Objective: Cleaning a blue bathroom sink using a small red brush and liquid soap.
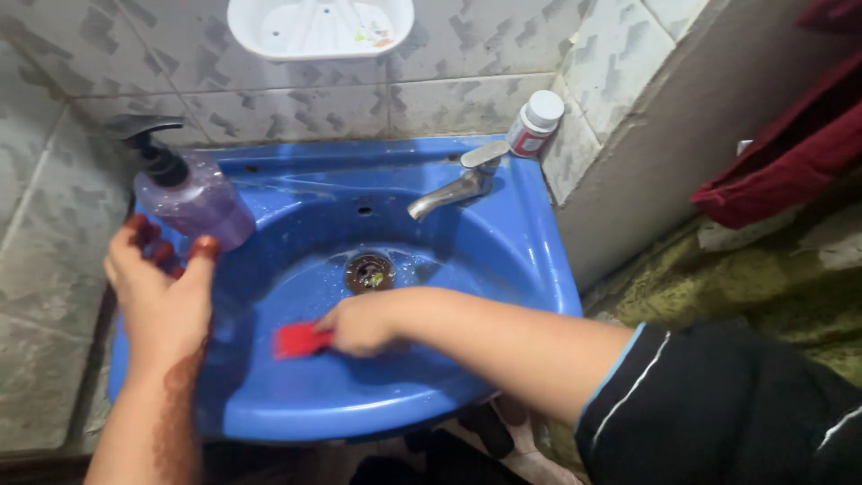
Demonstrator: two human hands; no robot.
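Note:
My left hand (162, 292) grips the lower part of a purple pump bottle (193, 199) with a dark pump head, held tilted over the left rim of a blue wash basin (530, 260). Inside the bowl, my right hand (364, 323) presses a red scrub pad (298, 339) against the wet basin wall, just below the round metal drain (369, 272). Only the pad's left part shows past my fingers.
A metal tap (453, 187) sits at the basin's back right, beside a small white-capped bottle (535, 124). A white soap dish (321, 27) hangs on the grey tiled wall above. A dark red cloth (790, 153) lies to the right.

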